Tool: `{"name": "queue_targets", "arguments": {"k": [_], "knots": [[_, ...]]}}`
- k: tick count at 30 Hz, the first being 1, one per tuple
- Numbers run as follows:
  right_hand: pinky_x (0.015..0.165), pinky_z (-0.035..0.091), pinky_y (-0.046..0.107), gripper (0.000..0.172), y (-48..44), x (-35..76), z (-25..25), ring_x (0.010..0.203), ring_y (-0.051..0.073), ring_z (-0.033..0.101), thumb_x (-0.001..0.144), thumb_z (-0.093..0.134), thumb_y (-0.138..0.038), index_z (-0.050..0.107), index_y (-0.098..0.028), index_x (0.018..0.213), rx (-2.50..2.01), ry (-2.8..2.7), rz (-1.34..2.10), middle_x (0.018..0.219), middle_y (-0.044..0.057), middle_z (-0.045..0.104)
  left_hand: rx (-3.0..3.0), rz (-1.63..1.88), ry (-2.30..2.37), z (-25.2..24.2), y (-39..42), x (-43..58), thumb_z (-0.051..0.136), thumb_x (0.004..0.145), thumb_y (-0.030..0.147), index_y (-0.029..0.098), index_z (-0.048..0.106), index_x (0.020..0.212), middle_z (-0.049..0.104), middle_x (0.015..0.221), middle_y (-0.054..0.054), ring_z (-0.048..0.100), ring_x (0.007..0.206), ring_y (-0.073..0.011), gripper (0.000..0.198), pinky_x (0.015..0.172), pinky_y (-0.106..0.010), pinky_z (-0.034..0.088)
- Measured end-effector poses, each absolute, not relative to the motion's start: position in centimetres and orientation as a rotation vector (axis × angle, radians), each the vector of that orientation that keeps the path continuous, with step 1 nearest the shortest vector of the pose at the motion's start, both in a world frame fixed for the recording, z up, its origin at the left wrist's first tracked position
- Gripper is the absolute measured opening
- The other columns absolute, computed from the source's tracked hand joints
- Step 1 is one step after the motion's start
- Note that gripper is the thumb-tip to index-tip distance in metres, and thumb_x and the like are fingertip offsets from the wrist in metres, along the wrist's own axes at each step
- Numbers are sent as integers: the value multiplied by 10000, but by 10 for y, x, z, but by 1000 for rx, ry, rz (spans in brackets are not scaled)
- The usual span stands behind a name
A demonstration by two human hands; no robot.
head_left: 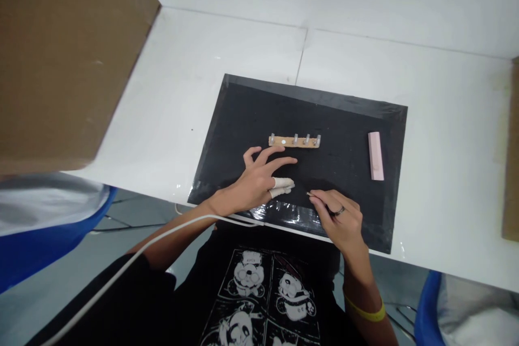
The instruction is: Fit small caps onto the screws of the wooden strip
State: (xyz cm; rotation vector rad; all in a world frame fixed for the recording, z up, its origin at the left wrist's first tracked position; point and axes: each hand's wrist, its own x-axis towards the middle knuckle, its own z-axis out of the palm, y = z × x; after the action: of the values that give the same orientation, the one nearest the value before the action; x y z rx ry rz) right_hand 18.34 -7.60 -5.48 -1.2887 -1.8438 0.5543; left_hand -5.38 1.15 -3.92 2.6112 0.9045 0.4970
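Observation:
My left hand (pixel 256 181) is over the black mat. Its thumb and index finger wear white finger covers and are pinched around a small greyish piece (pixel 291 186) that I cannot name; the other fingers are spread. My right hand (pixel 338 215), with a dark ring, pinches a thin, short piece (pixel 309 193) whose light tip points towards my left hand; most of it is hidden. Just beyond my left fingertips lies a tan strip (pixel 288 142) with several small grey clip-like pieces standing on it and a white round spot near its left end.
Under both hands, the black mat (pixel 344 119) has shiny tape along its edges and lies on a white table (pixel 441 173). A pink block (pixel 376 155) rests at the mat's right side. Brown panels (pixel 68 59) stand left and right. A white cable (pixel 162 240) crosses my left forearm.

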Motion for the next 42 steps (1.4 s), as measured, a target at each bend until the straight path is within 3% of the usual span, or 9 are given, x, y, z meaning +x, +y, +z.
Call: {"name": "queue_targets", "arguments": {"k": [12, 19, 22, 26, 30, 32, 36, 39, 42], "knots": [[723, 544, 290, 241, -74, 184, -55, 759, 151, 679, 921, 681, -34, 665, -180, 1113, -1266, -1898, 558, 888, 44, 739, 2476, 640, 1006, -36, 2, -42, 738, 919, 259, 235, 736, 791, 733, 1270, -40, 531, 1342, -327, 130, 1069, -523, 197], [747, 560, 286, 251, -73, 187, -51, 793, 151, 689, 922, 682, -34, 669, -175, 1129, -1240, -1953, 500, 914, 51, 737, 2449, 722, 1047, -33, -3, -39, 736, 909, 239, 239, 749, 825, 746, 1242, -45, 552, 1320, -312, 85, 1044, -507, 236], [814, 584, 280, 231, -71, 197, -45, 870, 156, 721, 926, 690, -54, 684, -173, 1124, -1263, -1950, 458, 983, 67, 749, 2436, 732, 1114, -29, -5, -49, 746, 914, 261, 255, 772, 848, 746, 1238, -53, 553, 1307, -321, 72, 1008, -509, 258], [872, 603, 275, 192, -61, 212, -40, 1005, 174, 746, 967, 645, -96, 691, -202, 1120, -1373, -1905, 497, 1242, 86, 734, 2378, 682, 1239, -26, 0, -73, 756, 925, 288, 264, 798, 855, 713, 1325, -80, 545, 1278, -331, 85, 947, -500, 304], [652, 610, 274, 110, -41, 220, -39, 653, 111, 714, 1011, 606, -231, 697, -227, 1071, -1493, -1866, 676, 1423, 81, 640, 2359, 586, 1259, -27, 13, -90, 756, 928, 290, 249, 816, 912, 651, 1432, -116, 538, 1227, -329, 75, 899, -482, 344], [616, 605, 296, 135, -29, 221, -39, 557, 97, 667, 1022, 587, -294, 705, -231, 1042, -1532, -1868, 777, 1457, 78, 610, 2363, 502, 1238, -28, 19, -92, 766, 922, 299, 256, 822, 929, 630, 1459, -123, 531, 1247, -349, 72, 889, -493, 324], [765, 628, 361, 188, -11, 216, -36, 825, 202, 765, 1023, 564, -347, 715, -237, 1012, -1575, -1885, 919, 1471, 63, 594, 2356, 414, 1197, -25, 26, -84, 766, 925, 293, 272, 827, 910, 618, 1476, -108, 534, 1273, -357, 67, 876, -488, 298], [872, 622, 393, 204, -7, 213, -34, 1050, 266, 750, 1021, 553, -350, 722, -236, 1000, -1600, -1871, 962, 1499, 58, 565, 2317, 378, 1190, -24, 29, -78, 773, 919, 303, 280, 827, 910, 613, 1483, -96, 529, 1295, -351, 59, 904, -498, 297], [921, 611, 407, 214, -6, 213, -33, 1131, 288, 724, 1022, 548, -352, 728, -235, 1011, -1603, -1857, 980, 1518, 57, 544, 2277, 364, 1210, -24, 34, -75, 787, 907, 307, 281, 828, 935, 593, 1503, -100, 505, 1329, -358, 57, 949, -527, 298]]}}
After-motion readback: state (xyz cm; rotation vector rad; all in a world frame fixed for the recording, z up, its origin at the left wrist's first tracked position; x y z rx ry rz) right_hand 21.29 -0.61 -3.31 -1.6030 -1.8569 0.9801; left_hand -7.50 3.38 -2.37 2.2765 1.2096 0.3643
